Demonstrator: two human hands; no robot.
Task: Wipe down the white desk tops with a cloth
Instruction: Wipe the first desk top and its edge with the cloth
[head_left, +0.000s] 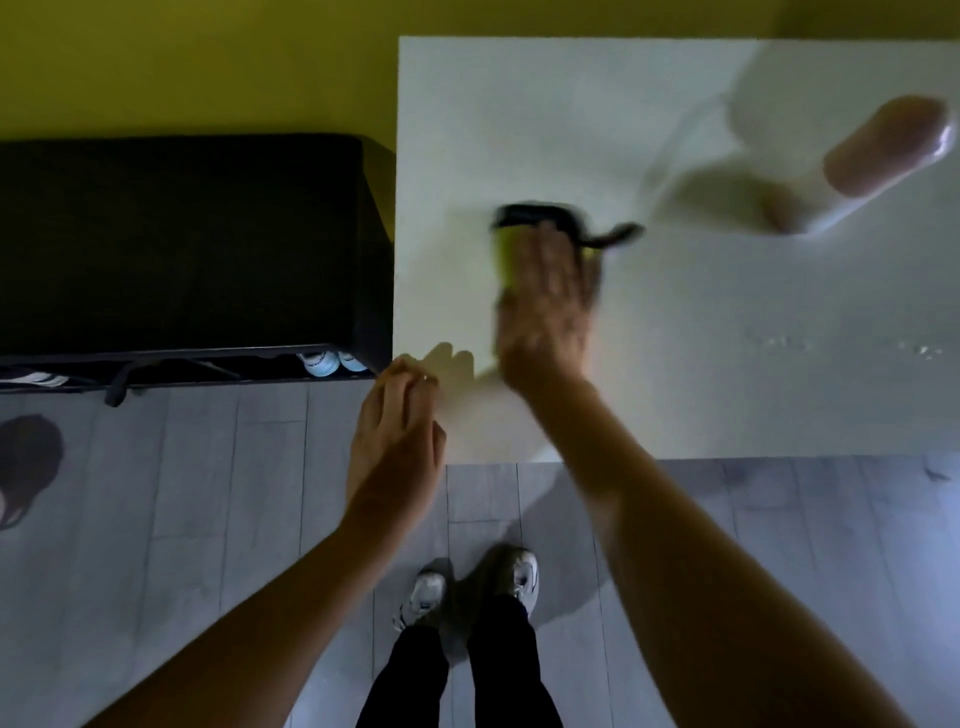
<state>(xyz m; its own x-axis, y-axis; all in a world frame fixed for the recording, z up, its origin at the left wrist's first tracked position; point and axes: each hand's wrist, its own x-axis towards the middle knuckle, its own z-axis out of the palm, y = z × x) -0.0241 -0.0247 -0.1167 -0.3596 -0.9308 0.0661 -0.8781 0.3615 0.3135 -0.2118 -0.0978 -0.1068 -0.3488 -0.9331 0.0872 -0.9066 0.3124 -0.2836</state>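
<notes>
The right hand (545, 306) is pressing the cloth (540, 228) flat, fingers straight, on the white desk (727, 389) near its left part. The left hand (400, 415) is hovering at the corner, its grip loose and holding nothing. A bottle (878, 156) is standing near the cloth's right; a wide sweep risks toppling it. Droplets (924, 351) are waiting further right.

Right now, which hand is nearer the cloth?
Right. The right hand presses flat on the cloth on the desk; the left hand hovers at the desk's near left corner, apart from it.
</notes>
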